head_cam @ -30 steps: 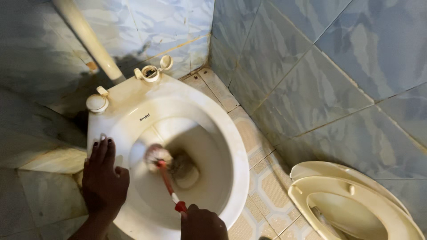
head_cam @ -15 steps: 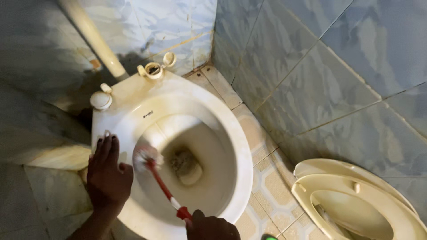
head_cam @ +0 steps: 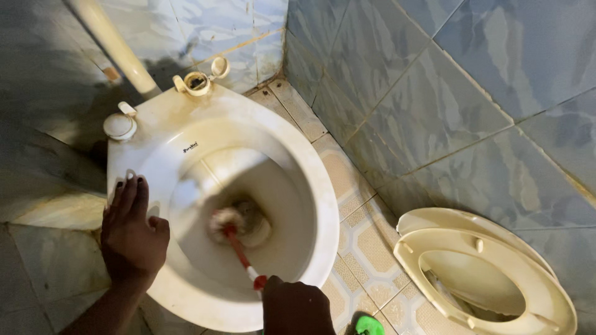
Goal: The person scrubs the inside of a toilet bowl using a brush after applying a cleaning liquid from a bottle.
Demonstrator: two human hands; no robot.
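Scrubbing inside a stained toilet bowl [head_cam: 323, 205]
Right hand [head_cam: 295, 309], grip clenched on the red toilet brush [head_cam: 239, 248], bristles at the bowl's bottom; left hand [head_cam: 131, 232] lies flat, released, on the rim

The patterned tile floor [head_cam: 357, 232] carries the toilet bowl [head_cam: 310, 186], a detached cream toilet seat [head_cam: 490, 273] and a green object [head_cam: 369, 325].

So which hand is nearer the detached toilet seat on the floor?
Right. The right hand grips the brush handle just left of the seat; the left hand rests on the bowl's far rim.
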